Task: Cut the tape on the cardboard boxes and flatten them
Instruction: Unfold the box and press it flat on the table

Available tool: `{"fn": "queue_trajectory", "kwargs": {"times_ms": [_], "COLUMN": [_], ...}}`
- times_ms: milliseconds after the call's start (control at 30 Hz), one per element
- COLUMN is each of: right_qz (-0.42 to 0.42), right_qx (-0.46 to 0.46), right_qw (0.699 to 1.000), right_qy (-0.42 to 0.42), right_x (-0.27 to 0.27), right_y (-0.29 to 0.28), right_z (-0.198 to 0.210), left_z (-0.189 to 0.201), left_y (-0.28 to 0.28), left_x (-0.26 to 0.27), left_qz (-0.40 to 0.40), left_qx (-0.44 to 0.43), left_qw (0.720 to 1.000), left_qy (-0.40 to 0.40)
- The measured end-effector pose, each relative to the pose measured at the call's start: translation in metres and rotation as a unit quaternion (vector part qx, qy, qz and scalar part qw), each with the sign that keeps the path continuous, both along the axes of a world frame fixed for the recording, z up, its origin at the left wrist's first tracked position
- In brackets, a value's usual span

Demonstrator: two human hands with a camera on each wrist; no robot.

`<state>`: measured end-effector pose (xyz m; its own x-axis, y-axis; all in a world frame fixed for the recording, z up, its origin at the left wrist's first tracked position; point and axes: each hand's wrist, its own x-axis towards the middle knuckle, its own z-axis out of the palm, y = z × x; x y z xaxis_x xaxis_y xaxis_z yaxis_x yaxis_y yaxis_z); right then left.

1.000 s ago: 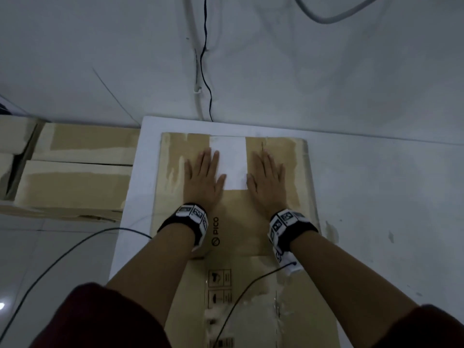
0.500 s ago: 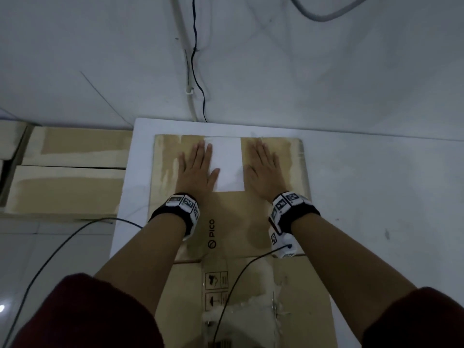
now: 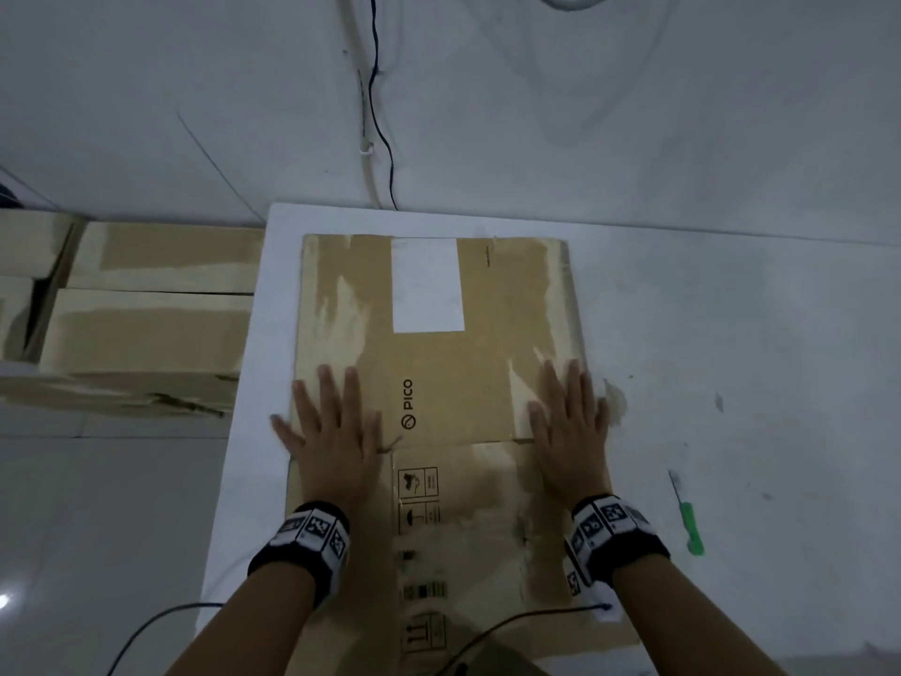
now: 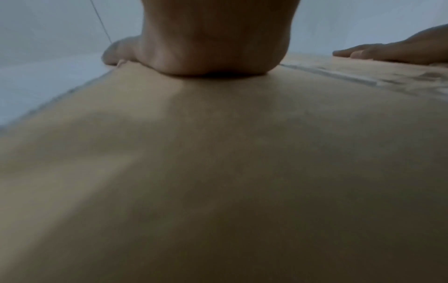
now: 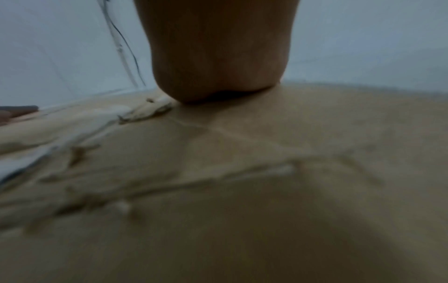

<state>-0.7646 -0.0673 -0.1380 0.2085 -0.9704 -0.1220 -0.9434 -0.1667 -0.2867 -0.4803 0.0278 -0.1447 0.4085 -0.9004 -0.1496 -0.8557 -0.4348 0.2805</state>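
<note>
**Q:** Head view: what lies around the work, and does anything block it?

**A:** My flattened cardboard box lies on the white table, its far edge near the wall. A white label sits on its far panel, well apart from my hands. A green-handled tool lies on the table just to my right of the box, touching neither hand. To my left, beyond the table edge, other cardboard boxes are stacked. A black cable crosses the near end of the box. Nothing covers the box but my hands.

**Q:** How are the hands posed?

**A:** My left hand lies palm down near the box's left edge, fingers straight and spread, grasping nothing. My right hand lies palm down near the right edge, likewise flat and released. Both wrist views show the heel of the palm pressed onto the cardboard.

**Q:** Is anything inside the box?

**A:** It lies flat; I cannot tell what, if anything, is between its layers.
</note>
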Motion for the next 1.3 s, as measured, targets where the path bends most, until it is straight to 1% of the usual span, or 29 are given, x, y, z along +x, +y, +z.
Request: {"fn": "queue_trajectory", "kwargs": {"times_ms": [67,167,233,267,300,333,367,400,433,467,533,600,633,700,767,833,967,1100,1167,1300], "right_qz": [-0.008,0.011,0.013,0.006,-0.015,-0.057,-0.121,-0.191,-0.252,-0.298,-0.342,-0.343,-0.331,-0.286,-0.245,-0.221,-0.209,-0.22,-0.227,-0.238], "right_qx": [-0.01,-0.01,0.0,0.003,0.005,0.009,0.014,0.015,0.016,0.02,0.044,0.071,0.084,0.111,0.123,0.12,0.095,0.046,0.021,-0.024], "right_qw": [1.0,1.0,0.999,0.997,0.993,0.987,0.977,0.965,0.954,0.944,0.928,0.921,0.921,0.922,0.926,0.932,0.934,0.936,0.936,0.934], "right_qy": [-0.006,-0.01,-0.052,-0.082,-0.117,-0.152,-0.174,-0.178,-0.159,-0.14,-0.139,-0.169,-0.189,-0.236,-0.26,-0.261,-0.274,-0.271,-0.269,-0.267], "right_x": [0.001,-0.002,-0.005,-0.006,-0.007,-0.009,-0.008,-0.007,-0.007,-0.005,-0.007,-0.014,-0.02,-0.029,-0.033,-0.032,-0.03,-0.031,-0.04,-0.076], "right_y": [-0.001,-0.001,-0.003,-0.004,-0.005,-0.005,-0.003,-0.001,0.003,0.008,0.015,0.014,0.012,0.009,0.013,0.023,0.044,0.051,0.049,0.033], "right_z": [-0.003,-0.002,0.0,0.002,0.003,0.005,0.009,0.014,0.018,0.023,0.028,0.029,0.028,0.034,0.041,0.048,0.058,0.077,0.092,0.128], "left_z": [-0.001,0.0,0.004,0.008,0.013,0.019,0.026,0.037,0.044,0.051,0.06,0.066,0.066,0.065,0.066,0.072,0.085,0.103,0.115,0.142], "left_y": [-0.001,-0.002,-0.001,0.0,0.002,0.004,0.008,0.01,0.012,0.013,0.013,0.011,0.012,0.018,0.028,0.038,0.05,0.051,0.046,0.02], "left_x": [0.001,0.004,0.006,0.006,0.006,0.005,0.003,0.001,-0.003,-0.005,-0.004,0.007,0.015,0.027,0.031,0.028,0.014,-0.007,-0.018,-0.045], "left_qz": [-0.003,-0.005,-0.005,0.012,0.052,0.12,0.202,0.274,0.323,0.348,0.361,0.357,0.343,0.278,0.227,0.207,0.18,0.15,0.135,0.104], "left_qx": [0.007,0.007,-0.004,-0.012,-0.015,-0.008,0.002,0.009,0.017,0.019,0.021,0.045,0.062,0.075,0.026,-0.014,-0.068,-0.112,-0.137,-0.159], "left_qw": [1.0,1.0,0.999,0.998,0.995,0.987,0.972,0.954,0.938,0.928,0.919,0.911,0.911,0.919,0.917,0.906,0.902,0.91,0.905,0.883], "left_qy": [-0.001,0.011,0.038,0.06,0.086,0.108,0.119,0.12,0.125,0.133,0.159,0.2,0.221,0.269,0.328,0.37,0.386,0.369,0.38,0.43]}}
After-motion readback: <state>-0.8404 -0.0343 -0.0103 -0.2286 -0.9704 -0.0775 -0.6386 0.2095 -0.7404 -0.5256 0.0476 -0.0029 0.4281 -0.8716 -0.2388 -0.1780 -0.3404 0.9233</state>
